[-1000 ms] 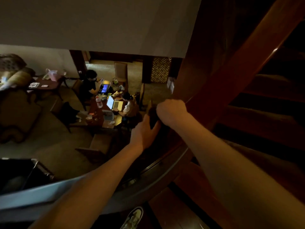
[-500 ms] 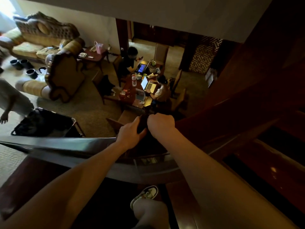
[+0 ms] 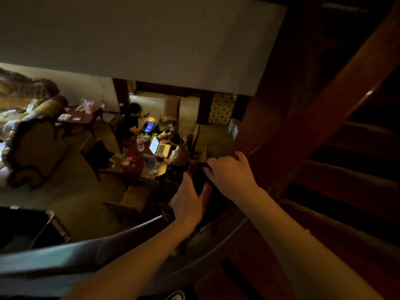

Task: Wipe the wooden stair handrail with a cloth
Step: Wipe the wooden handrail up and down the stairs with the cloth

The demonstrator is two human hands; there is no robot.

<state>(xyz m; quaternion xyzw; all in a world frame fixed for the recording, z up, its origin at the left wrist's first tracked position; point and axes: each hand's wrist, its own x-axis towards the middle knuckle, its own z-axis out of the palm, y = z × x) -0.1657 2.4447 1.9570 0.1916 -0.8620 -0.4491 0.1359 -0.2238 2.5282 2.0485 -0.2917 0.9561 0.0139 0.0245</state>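
Dim stairwell, looking down over a curved handrail (image 3: 91, 252) toward a lit room below. Both hands meet at one dark cloth (image 3: 198, 176) bunched just beyond the rail's bend. Left hand (image 3: 190, 202) grips the cloth from below, fingers wrapped round its near end. Right hand (image 3: 231, 172) lies over the top with fingers spread and slightly bent; they reach onto the cloth, but whether they pinch it or only press is too dark to tell. Judged purpose: one hand anchors the cloth while the other spreads or presses it against the wood for a wipe. The rail continues up right as a sloping wooden beam (image 3: 337, 109). Count: two hands, one cloth, one rail. Below, two seated people at a table (image 3: 134, 154) with two open laptops.
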